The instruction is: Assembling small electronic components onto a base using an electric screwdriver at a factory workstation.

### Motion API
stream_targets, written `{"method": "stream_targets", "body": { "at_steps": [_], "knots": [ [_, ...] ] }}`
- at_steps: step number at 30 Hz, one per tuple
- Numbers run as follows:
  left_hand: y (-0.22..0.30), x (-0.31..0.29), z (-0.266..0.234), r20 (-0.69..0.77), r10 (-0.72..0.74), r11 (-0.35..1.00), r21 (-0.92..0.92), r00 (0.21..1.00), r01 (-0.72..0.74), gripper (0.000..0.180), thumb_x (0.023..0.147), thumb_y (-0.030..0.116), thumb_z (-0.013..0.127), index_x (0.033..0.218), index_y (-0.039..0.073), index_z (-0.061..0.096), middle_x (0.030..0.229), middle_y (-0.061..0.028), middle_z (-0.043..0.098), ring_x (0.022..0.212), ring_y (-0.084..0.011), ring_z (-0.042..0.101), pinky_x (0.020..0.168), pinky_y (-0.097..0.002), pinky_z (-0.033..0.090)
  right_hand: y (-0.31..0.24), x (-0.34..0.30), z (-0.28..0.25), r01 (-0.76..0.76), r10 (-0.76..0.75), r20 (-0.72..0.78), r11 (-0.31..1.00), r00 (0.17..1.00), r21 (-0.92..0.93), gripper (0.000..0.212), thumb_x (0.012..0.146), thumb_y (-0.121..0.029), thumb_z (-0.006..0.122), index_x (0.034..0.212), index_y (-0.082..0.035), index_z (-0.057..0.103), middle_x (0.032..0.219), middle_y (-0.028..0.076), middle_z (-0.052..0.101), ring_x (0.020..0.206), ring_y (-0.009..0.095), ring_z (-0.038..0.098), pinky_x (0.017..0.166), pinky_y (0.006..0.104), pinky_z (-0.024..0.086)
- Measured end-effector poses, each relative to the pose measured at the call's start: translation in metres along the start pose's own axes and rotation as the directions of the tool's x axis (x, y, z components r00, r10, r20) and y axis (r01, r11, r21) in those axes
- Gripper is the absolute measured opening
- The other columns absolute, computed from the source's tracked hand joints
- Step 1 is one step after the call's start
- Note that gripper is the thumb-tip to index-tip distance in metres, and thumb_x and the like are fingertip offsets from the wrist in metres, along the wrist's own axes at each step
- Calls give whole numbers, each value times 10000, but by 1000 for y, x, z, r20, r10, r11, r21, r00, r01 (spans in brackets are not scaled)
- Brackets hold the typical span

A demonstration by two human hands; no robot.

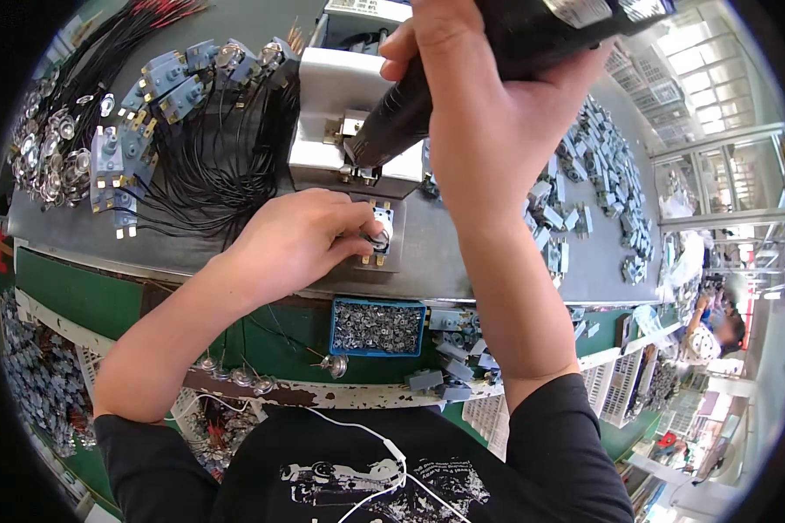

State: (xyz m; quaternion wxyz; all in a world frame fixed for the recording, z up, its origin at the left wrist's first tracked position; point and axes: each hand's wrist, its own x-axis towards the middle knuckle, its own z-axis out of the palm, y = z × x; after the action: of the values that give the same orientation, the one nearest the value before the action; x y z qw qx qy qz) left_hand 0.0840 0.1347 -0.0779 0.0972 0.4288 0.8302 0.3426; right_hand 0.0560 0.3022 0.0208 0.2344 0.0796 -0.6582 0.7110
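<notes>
My right hand (506, 122) grips a thick black electric screwdriver (401, 118), held at a slant. Its lower end reaches the metal fixture (336, 74), beside a small brass-tabbed part (355, 125). In front of the fixture, my left hand (309, 231) has its fingertips closed on a small component (382, 228) with brass terminals and a silvery round piece. This component lies on a metal plate (390, 261); the fingers partly cover it. What the driver's tip touches is hard to make out.
Grey-blue switch blocks (173, 78) with black wires (209, 174) lie at left, near silvery round metal parts (57, 161). More blocks (601, 166) spread over the right. A blue tray (377, 329) of small metal pieces stands near me. Far right, another person (715, 336) sits.
</notes>
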Motion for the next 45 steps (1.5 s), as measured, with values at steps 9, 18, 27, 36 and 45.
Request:
{"method": "stream_targets", "body": {
  "at_steps": [9,18,27,36,45],
  "knots": [
    [-1,1,1,-24,0,999,38,1000,1,204,871,232,786,1037,135,716,887,-34,692,867,-261,678,771,-400,542,-16,-1,10,50,-81,236,990,968,133,597,880,69,767,1355,-11,415,1083,100,665,892,125,664,761,277,563],
    [-2,-2,2,-12,-3,999,32,1000,3,162,932,266,713,1034,141,695,874,-55,679,925,-292,678,798,-438,541,-8,-19,38,327,-318,-178,945,931,24,664,899,76,721,1427,-6,326,1285,181,622,1057,199,686,883,306,579],
    [-2,-2,6,-46,1,999,33,999,1,169,924,257,728,1054,152,714,883,-44,694,900,-273,681,780,-417,545,-15,1,17,183,-184,139,983,973,17,616,900,28,742,1375,-37,354,1025,103,672,824,121,669,684,273,578],
    [-4,-7,9,-62,-29,999,-44,998,26,167,925,229,726,1073,158,696,886,-20,702,897,-262,684,765,-398,544,-36,-25,-18,-35,58,118,981,991,-192,390,869,57,779,1193,-1,572,903,80,690,720,108,661,595,252,546],
    [-1,-3,6,-44,-33,999,-44,999,31,169,917,216,733,1065,147,689,881,-20,709,888,-257,690,761,-393,544,-14,-41,-11,66,-65,-26,997,998,43,296,865,96,768,1081,17,582,870,75,690,692,107,652,577,251,534]
  ]
}}
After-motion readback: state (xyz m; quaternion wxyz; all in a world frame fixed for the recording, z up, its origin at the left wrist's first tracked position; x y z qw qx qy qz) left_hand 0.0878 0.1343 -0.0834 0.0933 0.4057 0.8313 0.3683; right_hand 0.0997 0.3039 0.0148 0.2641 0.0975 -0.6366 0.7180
